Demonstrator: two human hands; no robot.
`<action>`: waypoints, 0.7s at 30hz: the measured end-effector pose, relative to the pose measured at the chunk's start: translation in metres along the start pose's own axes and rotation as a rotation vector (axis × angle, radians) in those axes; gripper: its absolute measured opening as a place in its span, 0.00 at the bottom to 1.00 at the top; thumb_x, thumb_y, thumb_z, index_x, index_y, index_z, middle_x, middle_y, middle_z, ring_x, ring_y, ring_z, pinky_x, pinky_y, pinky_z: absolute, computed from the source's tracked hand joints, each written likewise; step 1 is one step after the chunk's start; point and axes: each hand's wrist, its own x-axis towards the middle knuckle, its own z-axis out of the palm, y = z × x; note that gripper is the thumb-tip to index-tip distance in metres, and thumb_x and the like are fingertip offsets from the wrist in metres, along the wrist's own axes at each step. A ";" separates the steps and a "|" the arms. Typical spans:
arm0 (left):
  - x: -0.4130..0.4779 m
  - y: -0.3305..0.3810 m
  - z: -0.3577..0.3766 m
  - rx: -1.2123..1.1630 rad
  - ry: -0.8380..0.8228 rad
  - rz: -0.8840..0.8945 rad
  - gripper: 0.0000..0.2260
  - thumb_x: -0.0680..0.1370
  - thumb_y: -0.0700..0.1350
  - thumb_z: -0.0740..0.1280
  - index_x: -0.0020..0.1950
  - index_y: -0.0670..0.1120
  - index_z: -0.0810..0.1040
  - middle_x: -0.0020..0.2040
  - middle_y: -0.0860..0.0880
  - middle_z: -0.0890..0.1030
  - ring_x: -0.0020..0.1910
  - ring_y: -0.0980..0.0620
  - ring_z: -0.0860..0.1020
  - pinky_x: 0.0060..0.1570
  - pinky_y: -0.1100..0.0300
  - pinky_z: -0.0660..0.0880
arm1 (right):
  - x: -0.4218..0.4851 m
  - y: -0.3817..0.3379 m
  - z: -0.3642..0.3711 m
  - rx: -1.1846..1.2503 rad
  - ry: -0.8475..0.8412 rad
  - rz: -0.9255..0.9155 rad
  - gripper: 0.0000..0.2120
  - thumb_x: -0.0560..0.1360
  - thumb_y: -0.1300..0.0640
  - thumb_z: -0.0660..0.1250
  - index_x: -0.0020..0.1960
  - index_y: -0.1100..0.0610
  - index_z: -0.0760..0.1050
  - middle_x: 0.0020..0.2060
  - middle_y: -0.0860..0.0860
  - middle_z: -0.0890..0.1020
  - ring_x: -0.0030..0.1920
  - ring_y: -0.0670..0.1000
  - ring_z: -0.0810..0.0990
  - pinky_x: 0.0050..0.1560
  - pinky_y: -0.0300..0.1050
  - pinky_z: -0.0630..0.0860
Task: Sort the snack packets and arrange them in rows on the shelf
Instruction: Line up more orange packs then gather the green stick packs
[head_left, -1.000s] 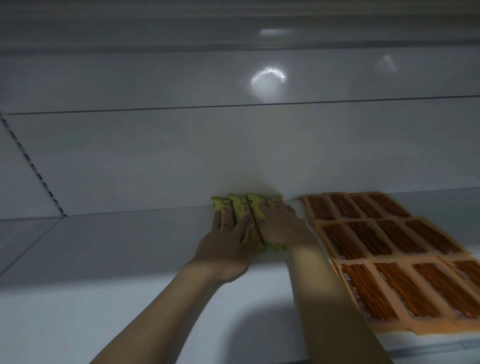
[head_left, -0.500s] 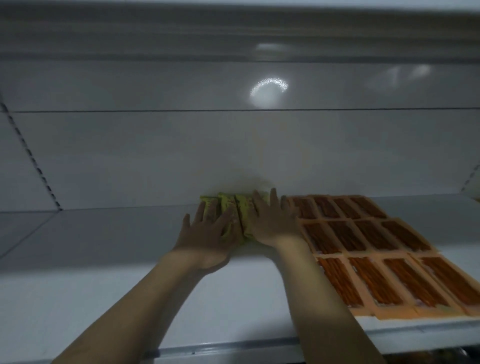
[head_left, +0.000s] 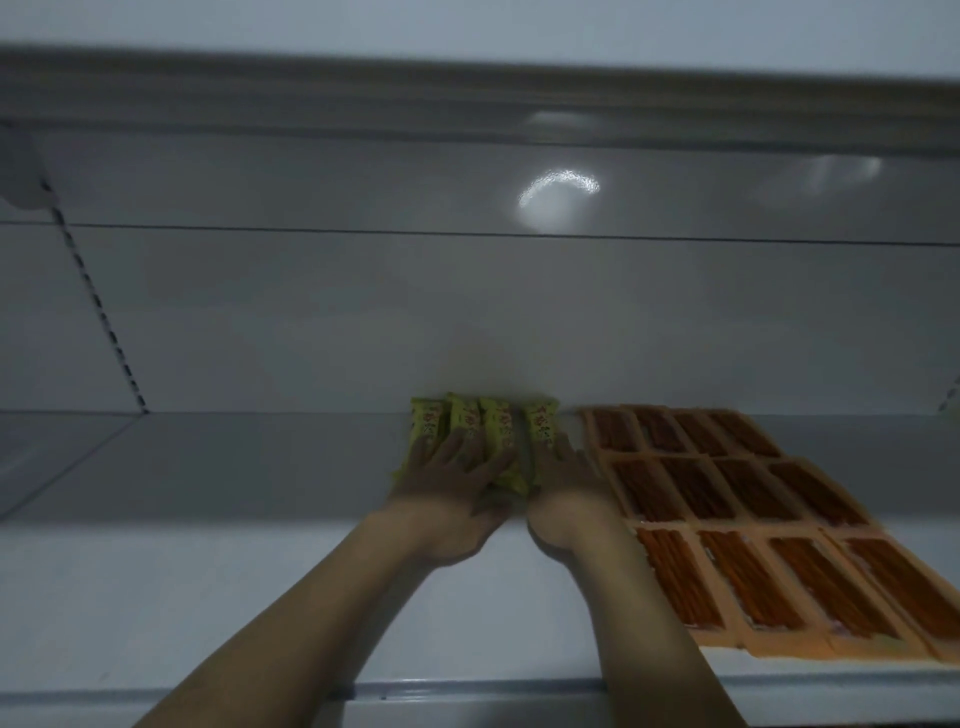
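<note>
Several yellow-green snack packets (head_left: 485, 428) lie side by side against the back wall of the white shelf (head_left: 208, 571). My left hand (head_left: 447, 499) rests flat on the left packets with its fingers spread. My right hand (head_left: 566, 488) lies flat on the rightmost yellow-green packet (head_left: 540, 426), fingers straight. A narrow gap shows between that packet and the others. To the right, orange packets (head_left: 753, 509) lie in rows, reaching from the back wall to the shelf's front edge.
The shelf's front lip (head_left: 467, 696) runs across the bottom of the view. A perforated upright strip (head_left: 104, 322) marks the back wall at the left. The underside of the shelf above (head_left: 467, 93) hangs overhead.
Both hands have slid back toward me off the packets' far ends, so more of each packet shows. The rightmost packet now sits apart from the others. My view has tilted upward.
</note>
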 end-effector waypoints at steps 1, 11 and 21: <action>-0.001 0.000 -0.002 -0.011 0.001 -0.004 0.30 0.79 0.67 0.48 0.78 0.63 0.40 0.81 0.49 0.45 0.80 0.46 0.43 0.75 0.41 0.42 | 0.001 -0.001 0.000 -0.016 0.013 -0.003 0.33 0.81 0.50 0.55 0.80 0.49 0.42 0.79 0.57 0.50 0.77 0.61 0.55 0.75 0.54 0.57; -0.051 -0.087 -0.046 -0.047 -0.027 -0.354 0.32 0.79 0.68 0.49 0.79 0.61 0.42 0.81 0.54 0.42 0.79 0.53 0.40 0.76 0.43 0.40 | 0.033 -0.085 -0.025 -0.051 0.031 -0.214 0.34 0.80 0.39 0.56 0.80 0.45 0.46 0.80 0.51 0.45 0.79 0.56 0.45 0.76 0.61 0.46; -0.269 -0.222 -0.099 0.017 0.095 -0.795 0.34 0.78 0.69 0.51 0.80 0.56 0.50 0.81 0.50 0.53 0.79 0.49 0.50 0.75 0.42 0.51 | 0.020 -0.321 0.013 -0.072 -0.128 -0.653 0.39 0.77 0.36 0.61 0.80 0.44 0.44 0.80 0.51 0.43 0.79 0.55 0.42 0.76 0.60 0.40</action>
